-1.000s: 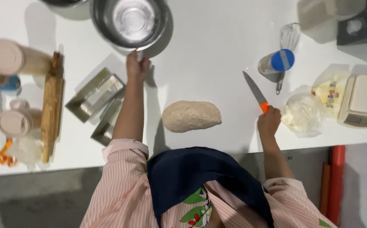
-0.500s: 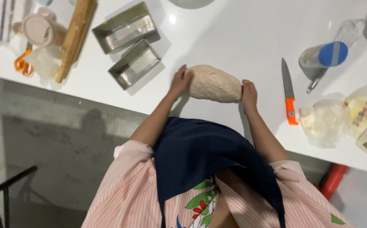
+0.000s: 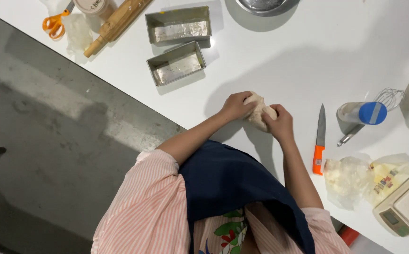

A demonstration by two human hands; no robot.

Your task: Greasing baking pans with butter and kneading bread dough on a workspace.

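Fingers of both hands curl tight around a lump of pale dough point(image 3: 259, 110) on the white worktable point(image 3: 308, 56), the left hand point(image 3: 235, 106) cupping one end and the right hand point(image 3: 279, 124) pressing the other, a grip that looks set to fold and compact the mass between the palms. Well to the left of the fingers lie orange-handled scissors point(image 3: 53, 23), a wooden rolling pin point(image 3: 115, 21) and two metal loaf tins point(image 3: 176, 42), parked out of the kneading space but within an arm's stretch. Above the fingers sits the rim of a steel bowl point(image 3: 265, 4). Just right of the right hand rests an orange-handled knife point(image 3: 319, 141), blade pointing away from the body, then a blue-capped container point(image 3: 362, 114) with a whisk point(image 3: 378, 108), crumpled plastic wrap point(image 3: 348, 178) and a kitchen scale point(image 3: 407, 207). Half a second earlier the dough lay longer and flatter, the hands open at its two ends; now it is bunched small and largely hidden by the closed hands.
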